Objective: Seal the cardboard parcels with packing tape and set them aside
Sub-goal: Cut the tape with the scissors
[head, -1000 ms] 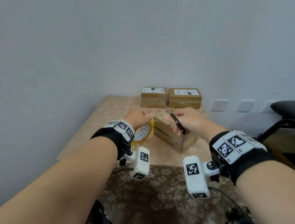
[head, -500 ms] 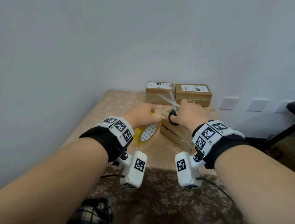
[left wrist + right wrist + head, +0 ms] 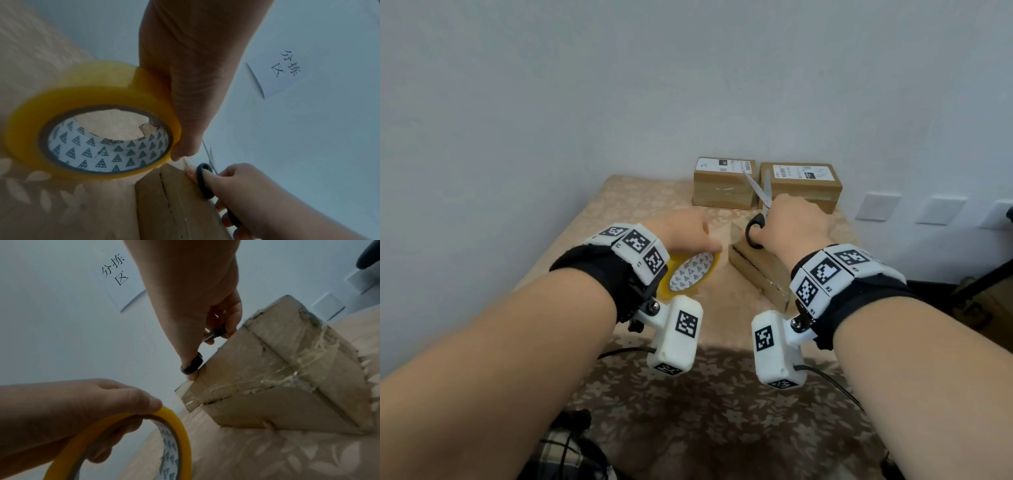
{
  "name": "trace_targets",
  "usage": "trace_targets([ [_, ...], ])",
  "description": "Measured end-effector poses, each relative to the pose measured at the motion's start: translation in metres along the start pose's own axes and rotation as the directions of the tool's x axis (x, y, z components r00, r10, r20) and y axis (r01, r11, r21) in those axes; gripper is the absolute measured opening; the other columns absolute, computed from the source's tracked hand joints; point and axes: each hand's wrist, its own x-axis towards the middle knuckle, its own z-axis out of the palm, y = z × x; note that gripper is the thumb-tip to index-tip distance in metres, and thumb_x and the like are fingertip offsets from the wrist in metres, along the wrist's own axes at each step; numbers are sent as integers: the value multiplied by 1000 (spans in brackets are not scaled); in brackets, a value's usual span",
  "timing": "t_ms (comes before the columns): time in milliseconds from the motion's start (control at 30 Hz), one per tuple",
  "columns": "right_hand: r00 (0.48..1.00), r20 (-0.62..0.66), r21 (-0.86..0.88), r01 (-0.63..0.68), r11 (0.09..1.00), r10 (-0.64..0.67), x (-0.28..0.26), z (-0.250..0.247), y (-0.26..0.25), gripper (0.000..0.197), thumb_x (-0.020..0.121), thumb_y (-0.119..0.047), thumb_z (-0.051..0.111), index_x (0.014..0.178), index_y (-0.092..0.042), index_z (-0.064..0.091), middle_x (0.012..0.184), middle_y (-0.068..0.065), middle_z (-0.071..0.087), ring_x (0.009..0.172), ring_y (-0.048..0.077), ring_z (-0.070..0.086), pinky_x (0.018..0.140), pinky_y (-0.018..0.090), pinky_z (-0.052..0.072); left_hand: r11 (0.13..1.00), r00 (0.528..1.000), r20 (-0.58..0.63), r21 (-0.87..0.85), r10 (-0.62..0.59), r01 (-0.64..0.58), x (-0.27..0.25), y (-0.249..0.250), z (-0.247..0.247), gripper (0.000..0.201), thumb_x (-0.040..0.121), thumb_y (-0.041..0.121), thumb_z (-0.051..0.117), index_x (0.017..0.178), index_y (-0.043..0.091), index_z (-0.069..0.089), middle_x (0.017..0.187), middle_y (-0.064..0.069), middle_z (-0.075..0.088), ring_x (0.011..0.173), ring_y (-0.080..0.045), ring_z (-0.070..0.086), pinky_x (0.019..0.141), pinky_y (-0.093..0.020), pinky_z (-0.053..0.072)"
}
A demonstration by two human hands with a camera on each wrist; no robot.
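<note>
Gripping a yellow roll of packing tape in the left hand, a person works at a cloth-covered table, the roll held on edge just left of a cardboard parcel. The right hand grasps black-handled scissors, thumb through one loop, blades parted and pointing up above the parcel's top. Clear tape already wraps the parcel's near end, a loose flap jutting from its corner towards the roll. Two labelled parcels sit side by side against the wall behind, and a handwritten paper sign hangs above.
</note>
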Motion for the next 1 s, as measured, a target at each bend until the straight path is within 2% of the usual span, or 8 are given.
trace_targets([
  [200,1000,-21,-16,22,1000,-23,-3,1,-1,33,89,-40,58,97,-9,47,66,0,39,66,22,46,44,24,25,1000,1000,-12,13,-12,12,-1,-1,0,34,86,43,60,102,12,57,97,-8,54,84,-22,48,68,-28,40],
  [400,999,-44,-71,-27,997,24,4,-6,-1,29,85,-34,56,73,-9,51,63,0,47,50,15,42,46,21,28,999,989,-145,-9,38,-39,8,3,-3,57,86,42,60,133,10,50,129,-8,54,115,-24,52,90,-31,43],
  [500,998,10,-13,-65,998,65,11,-14,7,34,85,-40,59,75,-9,50,66,1,50,53,16,46,48,24,32,999,990,-132,-4,46,-47,15,5,1,60,86,39,60,136,10,46,134,-7,52,119,-23,50,92,-30,43],
  [600,986,164,172,-46,984,17,15,-31,23,43,88,-48,58,77,-7,54,66,4,53,56,17,49,51,25,37,999,993,-114,-26,22,-25,16,4,0,57,87,38,59,135,9,48,131,-8,54,115,-23,53,89,-31,44],
  [667,960,279,389,-86,917,-29,12,-46,31,44,88,-50,59,82,-7,58,69,5,54,59,18,48,56,24,43,999,994,-112,-32,18,-22,14,6,-3,52,87,38,58,130,9,53,124,-10,59,107,-23,56,81,-30,45],
  [733,919,386,611,-190,768,-81,0,-58,35,24,90,-39,63,90,-15,61,75,5,52,62,15,46,57,23,46,999,993,-121,-49,16,-22,10,7,-3,53,88,36,58,132,8,49,128,-11,56,111,-24,54,85,-30,44],
  [800,860,492,684,-286,671,-134,-16,-65,35,16,90,-32,64,97,-18,61,76,3,50,65,14,46,59,23,47,998,986,-166,-64,15,-26,5,6,-1,57,89,35,60,136,8,45,134,-10,51,119,-24,50,89,-29,40],
  [1000,683,685,641,-400,655,-254,-53,-60,36,61,71,-60,60,104,-9,51,73,3,53,66,14,52,53,21,49,997,964,-262,-59,33,-50,-12,4,6,50,90,35,60,129,5,52,127,-12,56,114,-26,53,85,-28,39],
])
